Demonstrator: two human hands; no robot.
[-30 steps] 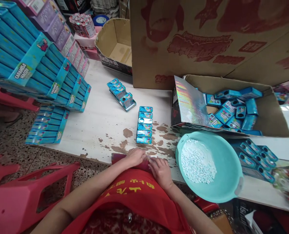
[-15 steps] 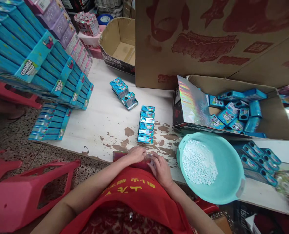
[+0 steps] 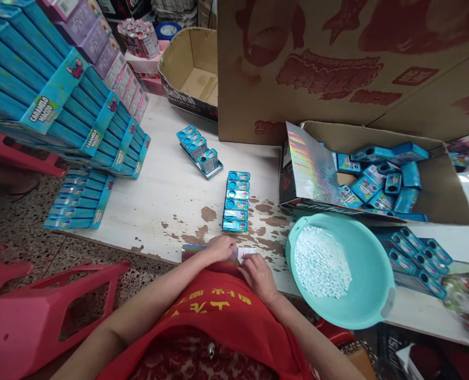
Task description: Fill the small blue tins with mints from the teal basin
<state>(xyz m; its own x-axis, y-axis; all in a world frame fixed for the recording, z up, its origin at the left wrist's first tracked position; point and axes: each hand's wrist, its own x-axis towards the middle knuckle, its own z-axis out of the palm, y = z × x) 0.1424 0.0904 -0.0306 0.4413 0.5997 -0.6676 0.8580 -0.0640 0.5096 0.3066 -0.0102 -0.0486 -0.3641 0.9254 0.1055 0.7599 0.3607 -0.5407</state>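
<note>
At the table's near edge lies a shiny reflective card piece point(image 3: 190, 253) that mirrors red; its right end shows a white flap point(image 3: 247, 252). My left hand point(image 3: 221, 249) rests on top of this card with its fingers curled over it. My right hand point(image 3: 259, 274) is closed at the card's right end, thumb and fingers around the edge by the flap. Just beyond both hands stands a row of small blue candy boxes point(image 3: 236, 203) in a tray. Farther back is another blue tray point(image 3: 209, 173) holding a few such boxes.
To the right is a turquoise basin point(image 3: 371, 264) of small white candies point(image 3: 324, 264). Behind it, an open carton point(image 3: 452, 195) holds loose blue boxes. More blue boxes point(image 3: 420, 258) stand right of the basin. Stacked blue displays point(image 3: 60, 121) rise at left, above a red stool point(image 3: 32, 327).
The right end of the shiny card now shows a white flap that was mostly folded in before. My right hand has shifted slightly downward; the left stays on the card.
</note>
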